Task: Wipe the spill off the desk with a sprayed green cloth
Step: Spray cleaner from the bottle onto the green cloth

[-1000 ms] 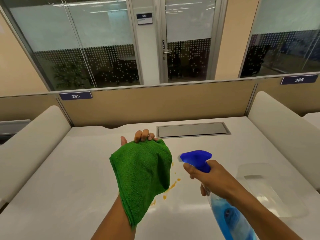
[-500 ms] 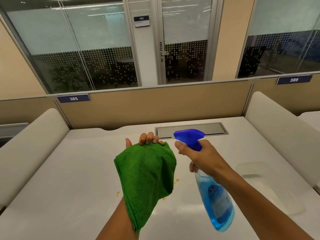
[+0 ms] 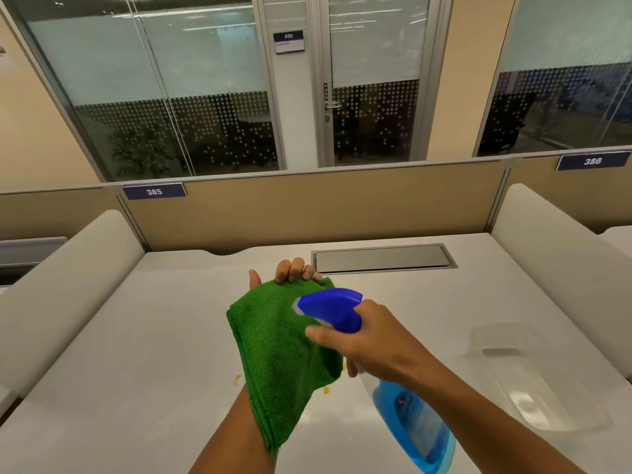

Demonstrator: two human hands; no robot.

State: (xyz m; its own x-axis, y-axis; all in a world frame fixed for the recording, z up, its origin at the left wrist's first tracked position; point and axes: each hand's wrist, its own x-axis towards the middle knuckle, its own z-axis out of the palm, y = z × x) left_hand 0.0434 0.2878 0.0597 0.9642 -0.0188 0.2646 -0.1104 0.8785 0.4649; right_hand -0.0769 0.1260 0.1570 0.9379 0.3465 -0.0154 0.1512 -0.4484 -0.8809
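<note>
A folded green cloth [image 3: 273,350] hangs over my left hand [image 3: 290,270], whose fingertips curl over its top edge above the white desk [image 3: 136,371]. My right hand [image 3: 372,340] grips a spray bottle [image 3: 413,422] of blue liquid by the neck. Its dark blue nozzle [image 3: 328,304] points left, right against the cloth's face. Small orange spots of the spill [image 3: 236,379] show on the desk on either side of the hanging cloth; the rest of the spill is hidden behind it.
A clear plastic tray [image 3: 533,381] lies on the desk at the right. A grey cable hatch [image 3: 381,257] sits at the back centre. Padded white dividers [image 3: 65,292] flank the desk, and a tan partition [image 3: 307,206] closes the far side.
My right hand has brought the spray bottle left and down, from beside the cloth to its front, with the nozzle now over the green fabric. The left hand stays raised with the cloth.
</note>
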